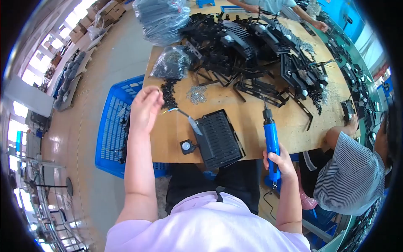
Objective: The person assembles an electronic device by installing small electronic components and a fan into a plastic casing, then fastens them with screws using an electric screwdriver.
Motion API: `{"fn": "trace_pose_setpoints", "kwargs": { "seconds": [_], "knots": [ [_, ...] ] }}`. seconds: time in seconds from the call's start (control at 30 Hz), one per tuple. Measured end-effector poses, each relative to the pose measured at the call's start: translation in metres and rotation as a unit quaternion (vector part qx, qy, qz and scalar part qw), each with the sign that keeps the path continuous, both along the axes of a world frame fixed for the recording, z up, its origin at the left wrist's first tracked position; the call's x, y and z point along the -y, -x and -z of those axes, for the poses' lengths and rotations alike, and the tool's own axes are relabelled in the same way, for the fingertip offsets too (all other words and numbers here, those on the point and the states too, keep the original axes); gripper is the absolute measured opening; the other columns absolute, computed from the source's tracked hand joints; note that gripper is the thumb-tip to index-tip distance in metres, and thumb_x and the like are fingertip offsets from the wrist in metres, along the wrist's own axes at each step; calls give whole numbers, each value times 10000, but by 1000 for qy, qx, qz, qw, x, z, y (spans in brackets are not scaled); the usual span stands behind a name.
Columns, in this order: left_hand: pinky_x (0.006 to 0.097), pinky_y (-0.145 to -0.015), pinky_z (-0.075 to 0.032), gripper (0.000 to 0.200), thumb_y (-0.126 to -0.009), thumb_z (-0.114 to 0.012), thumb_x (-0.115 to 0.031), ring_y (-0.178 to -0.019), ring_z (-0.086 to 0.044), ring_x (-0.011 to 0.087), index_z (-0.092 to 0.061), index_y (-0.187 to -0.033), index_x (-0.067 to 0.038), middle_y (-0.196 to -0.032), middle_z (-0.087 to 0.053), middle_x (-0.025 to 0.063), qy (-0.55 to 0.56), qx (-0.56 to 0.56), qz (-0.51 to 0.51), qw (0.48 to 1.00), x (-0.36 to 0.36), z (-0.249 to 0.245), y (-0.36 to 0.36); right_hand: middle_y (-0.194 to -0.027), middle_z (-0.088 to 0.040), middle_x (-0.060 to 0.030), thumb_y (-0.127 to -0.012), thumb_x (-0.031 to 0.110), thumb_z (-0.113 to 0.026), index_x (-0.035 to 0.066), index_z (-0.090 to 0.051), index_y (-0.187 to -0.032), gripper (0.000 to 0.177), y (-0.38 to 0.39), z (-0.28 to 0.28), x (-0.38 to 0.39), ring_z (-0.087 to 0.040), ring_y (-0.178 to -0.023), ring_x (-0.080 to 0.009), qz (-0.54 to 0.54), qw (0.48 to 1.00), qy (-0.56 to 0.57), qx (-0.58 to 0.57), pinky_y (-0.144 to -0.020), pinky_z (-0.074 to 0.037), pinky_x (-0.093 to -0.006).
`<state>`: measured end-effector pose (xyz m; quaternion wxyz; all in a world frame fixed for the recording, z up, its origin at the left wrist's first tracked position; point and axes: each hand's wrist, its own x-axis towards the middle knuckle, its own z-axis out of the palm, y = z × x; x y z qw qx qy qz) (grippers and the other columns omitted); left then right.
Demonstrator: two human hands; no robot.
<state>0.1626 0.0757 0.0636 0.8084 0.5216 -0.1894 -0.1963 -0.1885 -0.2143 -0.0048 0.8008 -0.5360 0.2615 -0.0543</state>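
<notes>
In my right hand (280, 161) is a blue electric screwdriver (271, 138), its bit pointing away from me over the table's front part. My left hand (147, 105) is raised near the table's left edge, by a pile of small black parts (169, 93). Its fingers are curled together, and whatever they hold is too small to make out. Between my hands a black finned housing (218, 138) lies on the wooden table, with a small square sensor piece (187, 146) at its left side and a wire with coloured ends (178, 110) at its upper left.
Black brackets and lamp parts (252, 46) are heaped at the back. Silver screws (197, 94) lie in front of a plastic bag (171, 63). A blue crate (110, 134) stands left of the table (168, 143). A person in a striped shirt (350, 172) sits at right; another is across the table.
</notes>
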Motion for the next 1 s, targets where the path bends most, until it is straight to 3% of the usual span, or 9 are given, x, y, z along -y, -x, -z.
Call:
{"fn": "trace_pose_setpoints", "kwargs": {
  "seconds": [0.07,0.13,0.2,0.27,0.33,0.47,0.77,0.87,1.0],
  "knots": [
    [277,-630,-486,150,-947,-654,-20,-692,-588,134,-671,-1095,-3,-912,-684,94,100,-43,165,980,-20,-10,48,-802,-605,-73,-628,440,-942,-3,-473,-1303,933,14,-18,-14,-625,-592,-170,-37,999,-33,17,-534,-510,-289],
    [267,-587,-430,137,-954,-654,-53,-658,-539,116,-682,-1076,2,-872,-664,106,-1,-67,209,976,-19,-20,89,-838,-632,-89,-570,393,-984,1,-471,-1305,978,27,-32,-31,-637,-623,-162,-97,992,-74,23,-561,-514,-276],
    [257,-571,-430,136,-952,-650,-33,-645,-547,117,-699,-1070,14,-901,-684,131,-30,-110,246,963,-10,-12,106,-859,-645,-92,-540,328,-1008,2,-466,-1315,1000,37,-37,-47,-647,-678,-153,-174,982,-77,-2,-604,-525,-286],
    [252,-583,-457,156,-943,-672,-34,-665,-581,121,-700,-1084,25,-920,-700,140,-31,-138,261,955,-3,2,112,-904,-658,-78,-591,245,-996,-13,-475,-1332,942,44,-38,-62,-636,-786,-139,-242,970,-31,-10,-715,-532,-305],
    [255,-591,-473,160,-938,-686,-44,-677,-595,124,-700,-1081,26,-921,-705,142,-35,-157,277,947,2,4,115,-883,-647,-87,-559,273,-1014,-12,-437,-1354,1024,43,-41,-74,-649,-722,-158,-280,960,29,-20,-612,-533,-305],
    [244,-651,-511,125,-942,-694,-49,-712,-631,109,-718,-1045,19,-855,-687,73,-78,-113,296,945,3,0,117,-908,-649,-80,-598,294,-1004,-31,-432,-1366,1011,51,-34,-83,-638,-776,-141,-310,947,86,7,-684,-543,-307],
    [253,-725,-545,106,-927,-699,-28,-714,-646,108,-740,-1011,22,-767,-675,45,-179,30,281,942,4,-21,128,-956,-643,-60,-654,379,-965,-12,-507,-1311,891,62,-54,-88,-604,-874,-152,-300,951,65,-23,-799,-511,-315],
    [243,-656,-528,103,-908,-706,-3,-697,-656,127,-741,-997,35,-825,-710,84,-191,43,278,940,3,-25,130,-956,-641,-59,-665,387,-959,-14,-506,-1312,886,66,-50,-88,-603,-873,-153,-305,949,76,-14,-801,-508,-312],
    [240,-649,-515,95,-894,-717,-4,-697,-653,125,-752,-979,18,-836,-713,70,-224,120,284,925,3,-30,130,-961,-639,-56,-676,390,-952,-11,-515,-1296,858,69,-49,-90,-603,-884,-154,-305,951,60,-1,-812,-505,-308]
  ]
}}
